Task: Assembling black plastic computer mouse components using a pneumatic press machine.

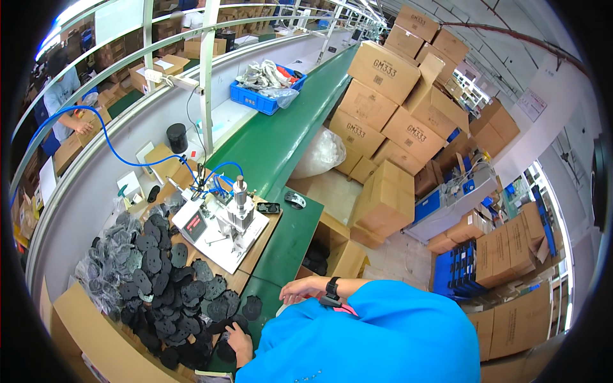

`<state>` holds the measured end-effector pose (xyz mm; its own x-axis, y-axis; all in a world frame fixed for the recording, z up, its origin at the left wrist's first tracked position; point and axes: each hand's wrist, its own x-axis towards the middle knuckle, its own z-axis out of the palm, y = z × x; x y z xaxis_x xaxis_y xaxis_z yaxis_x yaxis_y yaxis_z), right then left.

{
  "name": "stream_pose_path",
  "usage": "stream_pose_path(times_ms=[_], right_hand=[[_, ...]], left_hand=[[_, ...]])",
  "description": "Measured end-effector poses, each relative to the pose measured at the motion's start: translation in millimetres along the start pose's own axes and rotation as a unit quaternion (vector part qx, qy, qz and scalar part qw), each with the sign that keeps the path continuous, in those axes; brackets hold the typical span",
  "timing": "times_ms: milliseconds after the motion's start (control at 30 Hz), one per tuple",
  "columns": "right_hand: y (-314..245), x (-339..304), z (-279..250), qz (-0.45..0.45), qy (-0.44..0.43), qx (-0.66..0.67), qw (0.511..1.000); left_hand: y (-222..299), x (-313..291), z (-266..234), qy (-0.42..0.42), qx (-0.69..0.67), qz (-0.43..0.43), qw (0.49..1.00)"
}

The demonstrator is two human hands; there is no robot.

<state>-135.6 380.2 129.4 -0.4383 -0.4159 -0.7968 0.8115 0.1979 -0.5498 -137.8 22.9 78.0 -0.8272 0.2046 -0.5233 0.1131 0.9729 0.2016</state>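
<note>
A large heap of flat, rounded black plastic parts (pixel 163 281) spreads over the table at the lower left. My left hand (pixel 240 345) is at the heap's near right edge, its fingers closed on a black plastic part (pixel 219 327). Another black part (pixel 252 308) lies apart on the green tabletop (pixel 271 255). My right hand (pixel 299 290) hangs over the table's right side, fingers loosely apart and holding nothing I can see. Beyond the heap stands a small bench press (pixel 239 214) on a white base, with a control box (pixel 195 223) and blue air hoses.
A cardboard flap (pixel 105 335) borders the heap at left. Near the press lie a black tray (pixel 268 207) and a grey-black mouse-shaped object (pixel 295 200). A green conveyor (pixel 274 143) runs away past a blue bin (pixel 255 100). Cartons (pixel 383 185) are stacked at right; another person (pixel 64 105) works at far left.
</note>
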Motion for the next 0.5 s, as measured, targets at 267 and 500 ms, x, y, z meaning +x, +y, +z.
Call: stream_pose_path(times_ms=[267, 500], right_hand=[[-57.5, 35.3, -0.9, 0.000, -0.002, -0.074, 0.997], [-61.3, 78.7, 22.2, -0.016, -0.010, -0.128, 0.992]], left_hand=[[-5.2, -17.3, -36.0, 0.039, -0.125, 0.041, 0.991], [-21.2, -22.8, -23.8, 0.082, -0.237, 0.090, 0.964]])
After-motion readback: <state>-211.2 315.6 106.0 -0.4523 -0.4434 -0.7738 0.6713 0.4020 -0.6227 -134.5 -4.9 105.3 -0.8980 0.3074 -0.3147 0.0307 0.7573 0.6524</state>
